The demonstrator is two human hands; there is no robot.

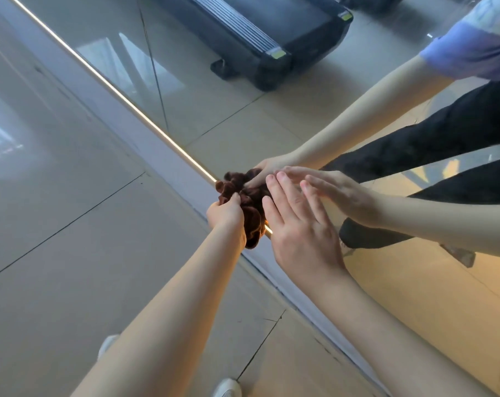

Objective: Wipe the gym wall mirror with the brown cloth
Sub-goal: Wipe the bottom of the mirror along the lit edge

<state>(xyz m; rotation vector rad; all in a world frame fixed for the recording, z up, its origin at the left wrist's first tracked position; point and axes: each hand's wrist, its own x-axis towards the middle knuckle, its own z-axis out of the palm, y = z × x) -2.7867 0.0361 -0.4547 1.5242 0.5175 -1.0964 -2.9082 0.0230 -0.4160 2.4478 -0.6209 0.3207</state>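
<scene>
Person is bending low at the base of the gym wall mirror (214,90), both bare arms reaching toward the far side. Left hand (226,214) is gripping the brown cloth (250,206), fingers curled into the bunched fabric. The cloth is sitting scrunched in thick folds right at the mirror's bottom edge, touching the glass and covering a short stretch of the glowing light strip (114,94) running along that edge. One end of the cloth is hanging down just right of the left wrist.

Right hand (299,233) is holding nothing. Its fingers are lying straight and slightly spread, and the fingertips are meeting their own reflection on the glass just right of the cloth. Whether the palm is pressing the glass too, can't tell. The thumb is lying close beside the cloth; contact unclear.

The mirror is showing both reflected arms, a purple-blue sleeve (469,53) at far right, black trousers (443,133) below it, and a dark treadmill (271,38) at the far side. The reflected hand is gripping the cloth's reflection at the edge.

Pale tiled floor (71,224) is spreading left and near, crossed by dark grout lines. White shoes (228,388) are peeking in at the near edge, beside the left forearm.
</scene>
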